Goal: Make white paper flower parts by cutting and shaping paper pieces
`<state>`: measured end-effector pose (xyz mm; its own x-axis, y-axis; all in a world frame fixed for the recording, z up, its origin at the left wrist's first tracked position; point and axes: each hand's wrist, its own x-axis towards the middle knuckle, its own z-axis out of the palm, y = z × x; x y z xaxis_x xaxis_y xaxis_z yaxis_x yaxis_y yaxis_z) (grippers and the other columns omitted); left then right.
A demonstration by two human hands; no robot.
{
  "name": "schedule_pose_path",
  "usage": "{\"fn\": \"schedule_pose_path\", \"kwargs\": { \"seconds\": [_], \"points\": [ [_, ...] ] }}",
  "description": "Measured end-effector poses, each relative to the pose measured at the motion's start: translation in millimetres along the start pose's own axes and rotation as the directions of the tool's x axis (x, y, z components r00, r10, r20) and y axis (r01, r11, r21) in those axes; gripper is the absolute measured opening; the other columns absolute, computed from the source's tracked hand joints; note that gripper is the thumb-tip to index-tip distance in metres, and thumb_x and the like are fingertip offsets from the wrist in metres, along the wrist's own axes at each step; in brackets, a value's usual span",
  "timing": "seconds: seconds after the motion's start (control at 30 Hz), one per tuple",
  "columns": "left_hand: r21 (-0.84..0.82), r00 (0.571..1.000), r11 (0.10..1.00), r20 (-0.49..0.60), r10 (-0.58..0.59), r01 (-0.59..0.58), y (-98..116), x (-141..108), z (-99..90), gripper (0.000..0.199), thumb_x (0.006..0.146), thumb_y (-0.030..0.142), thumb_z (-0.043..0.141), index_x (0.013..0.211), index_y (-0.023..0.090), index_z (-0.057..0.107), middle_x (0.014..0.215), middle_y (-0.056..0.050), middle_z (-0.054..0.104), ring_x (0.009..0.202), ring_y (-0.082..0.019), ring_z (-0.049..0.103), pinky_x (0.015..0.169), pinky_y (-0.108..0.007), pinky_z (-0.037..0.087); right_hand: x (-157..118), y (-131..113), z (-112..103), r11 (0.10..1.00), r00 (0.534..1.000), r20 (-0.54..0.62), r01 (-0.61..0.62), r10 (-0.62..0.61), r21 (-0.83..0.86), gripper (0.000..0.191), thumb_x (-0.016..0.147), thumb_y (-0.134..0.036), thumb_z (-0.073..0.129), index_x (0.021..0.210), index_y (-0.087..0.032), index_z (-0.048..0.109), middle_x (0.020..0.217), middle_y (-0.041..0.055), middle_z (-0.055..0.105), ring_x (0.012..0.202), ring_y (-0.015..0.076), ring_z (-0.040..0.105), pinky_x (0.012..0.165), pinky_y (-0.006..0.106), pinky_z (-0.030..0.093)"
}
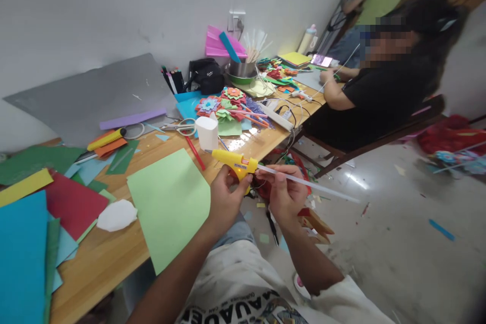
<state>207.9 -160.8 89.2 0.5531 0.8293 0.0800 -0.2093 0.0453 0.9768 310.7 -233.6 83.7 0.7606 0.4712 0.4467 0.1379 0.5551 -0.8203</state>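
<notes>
My left hand (228, 195) is closed round the handle of a yellow glue gun (235, 161), whose nozzle points left toward a white box-shaped object (207, 133). From the gun's rear end a long translucent glue stick (322, 188) sticks out to the right. The fingers of my right hand (286, 190) pinch that stick just behind the gun. A light green paper sheet (170, 202) lies on the wooden table to the left of my hands, partly over its front edge.
Coloured papers (72, 202), scissors (182, 126) and a yellow cutter (106, 139) lie at the left. Layered paper flowers (208, 106), a power strip (277, 115) and a metal bowl (242, 68) are farther back. A person in black (391, 81) sits at the right.
</notes>
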Motion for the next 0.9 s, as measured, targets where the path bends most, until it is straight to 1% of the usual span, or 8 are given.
{"fn": "schedule_pose_path", "kwargs": {
  "seconds": [0.13,0.27,0.33,0.47,0.63,0.7,0.8,0.9],
  "points": [
    [-0.005,0.999,0.999,0.011,-0.035,0.035,-4.8,1.5,-0.8,0.039,0.083,0.04,0.073,0.112,0.017,0.06,0.099,-0.007,0.071,0.083,-0.019,0.069,0.076,-0.028,0.055,-1.0,4.9,-2.3,0.998,0.999,-0.029,0.032,-0.034,-0.06,0.013,0.09,-0.03,0.068,0.1,-0.022,0.064,0.089,0.0027,0.073,0.076,0.0165,0.073,0.074,0.032,0.061],
    [-0.117,0.993,0.993,0.121,-0.012,0.027,-9.4,6.8,0.5,0.039,0.084,0.035,0.072,0.117,0.018,0.059,0.108,-0.008,0.069,0.094,-0.021,0.069,0.084,-0.031,0.055,-1.3,10.2,-1.4,0.979,0.981,0.136,-0.115,0.138,-0.168,0.052,0.078,-0.033,0.08,0.125,-0.025,0.061,0.114,0.0077,0.07,0.105,0.0227,0.069,0.091,0.036,0.057],
    [-0.095,0.984,0.994,0.168,0.065,-0.05,-10.1,10.7,0.7,0.037,0.084,0.03,0.07,0.118,0.019,0.059,0.113,-0.008,0.066,0.1,-0.022,0.067,0.09,-0.034,0.053,1.4,13.0,1.8,0.954,0.948,0.218,-0.18,0.234,-0.241,0.05,0.08,-0.035,0.077,0.126,-0.024,0.061,0.122,0.0087,0.068,0.113,0.0246,0.065,0.099,0.039,0.053],
    [0.164,0.959,0.955,0.18,0.218,-0.248,-5.0,13.3,-0.5,0.028,0.086,0.019,0.062,0.114,0.02,0.064,0.118,-0.009,0.062,0.116,-0.024,0.058,0.107,-0.042,0.044,8.9,12.3,11.1,0.924,0.897,0.29,-0.249,0.333,-0.291,0.041,0.087,-0.041,0.069,0.124,-0.024,0.064,0.117,0.0067,0.071,0.114,0.0244,0.064,0.108,0.043,0.047],
    [0.22,0.959,0.94,0.167,0.229,-0.262,5.6,-3.0,-6.8,0.041,0.085,0.014,0.059,0.126,0.019,0.059,0.132,-0.013,0.053,0.127,-0.026,0.053,0.11,-0.043,0.045,8.1,6.9,24.0,0.891,0.845,0.311,-0.354,0.435,-0.283,0.04,0.086,-0.052,0.065,0.111,-0.021,0.07,0.107,0.0068,0.074,0.105,0.0253,0.067,0.105,0.043,0.049],
    [0.209,0.972,0.952,0.114,0.203,-0.224,7.8,-14.0,-15.3,0.052,0.085,0.014,0.062,0.136,0.02,0.053,0.135,-0.013,0.051,0.121,-0.024,0.058,0.106,-0.04,0.049,6.0,8.7,29.5,0.894,0.841,0.322,-0.356,0.434,-0.273,0.039,0.086,-0.053,0.066,0.109,-0.022,0.069,0.108,0.0068,0.074,0.102,0.024,0.068,0.102,0.041,0.051],
    [0.353,0.975,0.911,0.006,0.224,-0.212,7.2,-36.5,-40.4,0.057,0.089,0.019,0.062,0.143,0.022,0.047,0.141,-0.012,0.05,0.121,-0.022,0.059,0.107,-0.038,0.05,3.0,16.4,36.2,0.87,0.777,0.394,-0.42,0.492,-0.258,0.038,0.089,-0.053,0.062,0.11,-0.022,0.067,0.111,0.0084,0.073,0.092,0.022,0.071,0.086,0.036,0.058],
    [0.664,0.961,0.717,0.01,0.275,-0.212,-1.5,-66.2,-81.7,0.043,0.095,0.026,0.055,0.138,0.02,0.053,0.135,-0.012,0.059,0.125,-0.022,0.057,0.109,-0.04,0.048,-1.3,28.7,41.6,0.869,0.738,0.459,-0.422,0.495,-0.26,0.036,0.092,-0.053,0.057,0.109,-0.022,0.065,0.112,0.0094,0.072,0.081,0.0195,0.071,0.068,0.031,0.058]
  ]
}}
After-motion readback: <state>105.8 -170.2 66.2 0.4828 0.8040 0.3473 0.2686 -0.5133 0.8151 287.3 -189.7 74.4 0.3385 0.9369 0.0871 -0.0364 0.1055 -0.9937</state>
